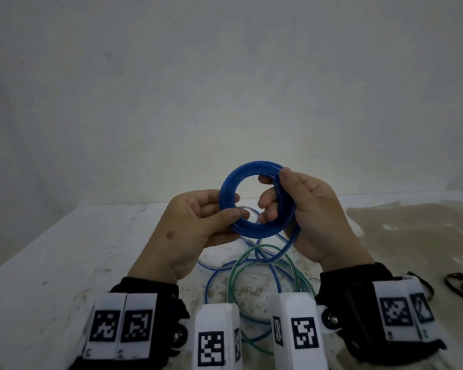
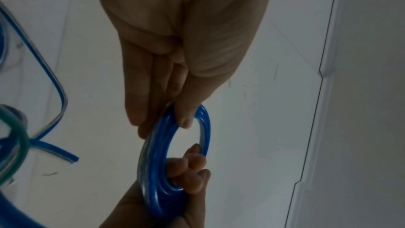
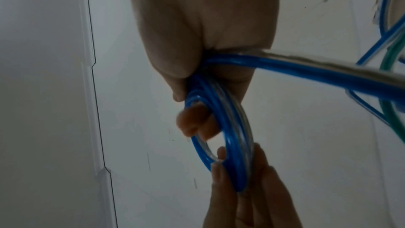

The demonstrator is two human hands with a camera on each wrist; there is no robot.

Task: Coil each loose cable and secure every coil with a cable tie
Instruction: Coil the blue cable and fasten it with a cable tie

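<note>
both hands hold one blue coil [image 1: 257, 201] up over the table [image 1: 51, 263]: left hand [image 1: 195, 228] pinches its near-left rim, right hand [image 1: 313, 217] wraps the right side w/ fingers thru the hole. approx half wound (tail trails down), no tie on it; green cable [image 1: 251, 265] lies loose, dark ties [image 1: 460, 285] wait far right.

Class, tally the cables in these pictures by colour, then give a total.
Blue cables: 1, part wound into the blue coil gripped by the left hand and right hand, the rest loose on the table.
Green cable: 1, loose.
Total: 2.
</note>
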